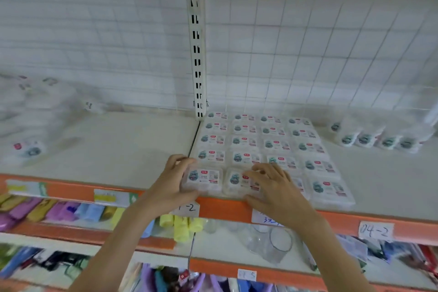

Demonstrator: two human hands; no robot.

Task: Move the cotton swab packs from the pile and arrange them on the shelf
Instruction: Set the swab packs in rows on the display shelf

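Observation:
Several flat clear cotton swab packs (246,142) lie in neat rows on the white shelf (123,149), right of the upright post. My left hand (173,180) grips the front-left pack (203,179) at its left side, fingers curled over its edge. Spread fingers of my right hand (272,187) rest on top of the neighbouring front pack (234,181), with the thumb at the shelf's orange front edge. A blurred pile of packs (30,116) sits at the shelf's far left.
Round swab tubs (376,137) stand at the back right of the shelf. A slotted white post (196,54) and wire grid back the shelf. Below are coloured rolls (61,211), glass jars (275,244) and price labels (375,230) on orange rails.

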